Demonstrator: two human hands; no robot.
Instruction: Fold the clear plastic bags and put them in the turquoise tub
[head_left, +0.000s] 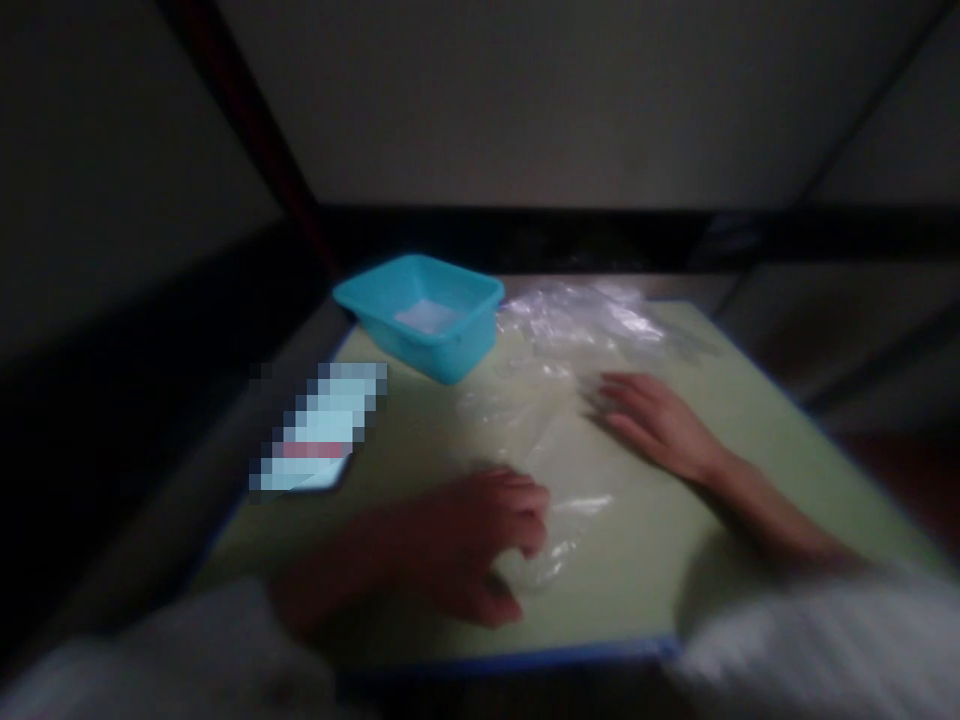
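Note:
A clear plastic bag (566, 470) lies flat and wrinkled on the pale yellow-green table, between my two hands. My left hand (487, 540) is over its near left edge, fingers curled and thumb apart from them, with nothing visible in the gap. On the right, my right hand (649, 420) rests palm down with its fingers stretched out toward the bag's far part. Its fingertips are blurred, so whether they touch the plastic is unclear. Beyond both hands lies a crumpled heap of clear plastic bags (592, 315).
A turquoise plastic basket (457, 350) with something white inside stands at the back left. In front of it, on the left edge, is a pixelated flat bright object (322, 430). The table (720, 500) has a blue rim; a pale wall rises behind.

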